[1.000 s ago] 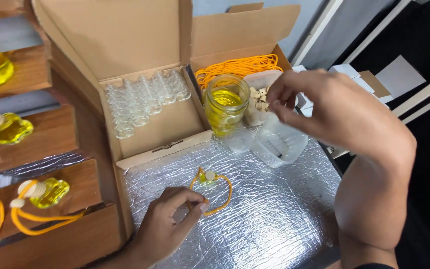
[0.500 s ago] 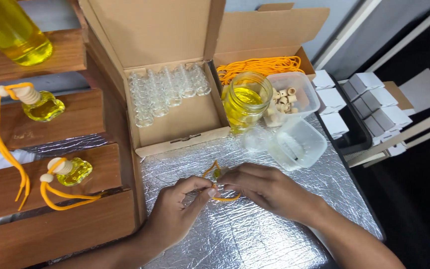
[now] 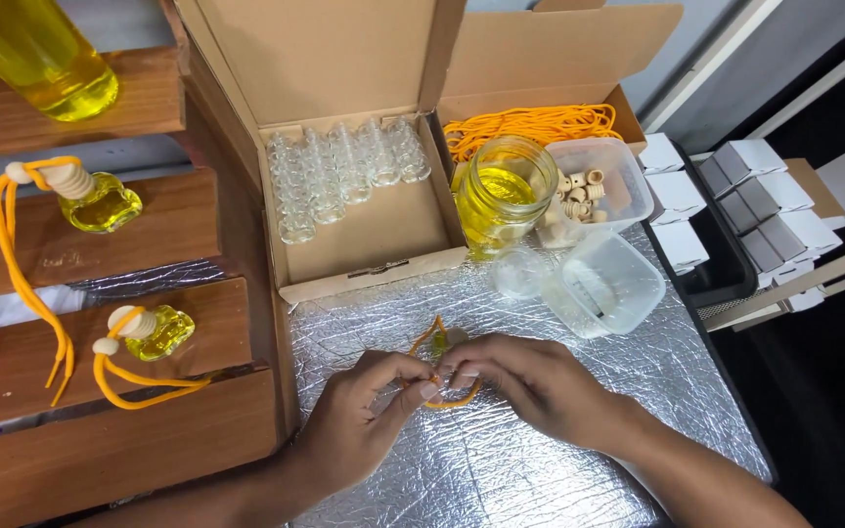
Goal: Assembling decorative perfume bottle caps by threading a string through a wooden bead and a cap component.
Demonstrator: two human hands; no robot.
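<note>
We are pinching the small yellow bottle (image 3: pixel 445 344) and its orange cord (image 3: pixel 454 399) between both hands, left hand (image 3: pixel 356 422) and right hand (image 3: pixel 520 379) meeting fingertip to fingertip over the foil mat (image 3: pixel 559 450), equally near.

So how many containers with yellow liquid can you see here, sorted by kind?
Small corded bottles on the wooden shelves: 2
Large bottle: 1
Glass jar: 1
Small bottle between the left hand and right hand: 1
Total: 5

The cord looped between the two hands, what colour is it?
Orange thin cord loop, seen in the head view, pinched by both hands' fingers.
</note>
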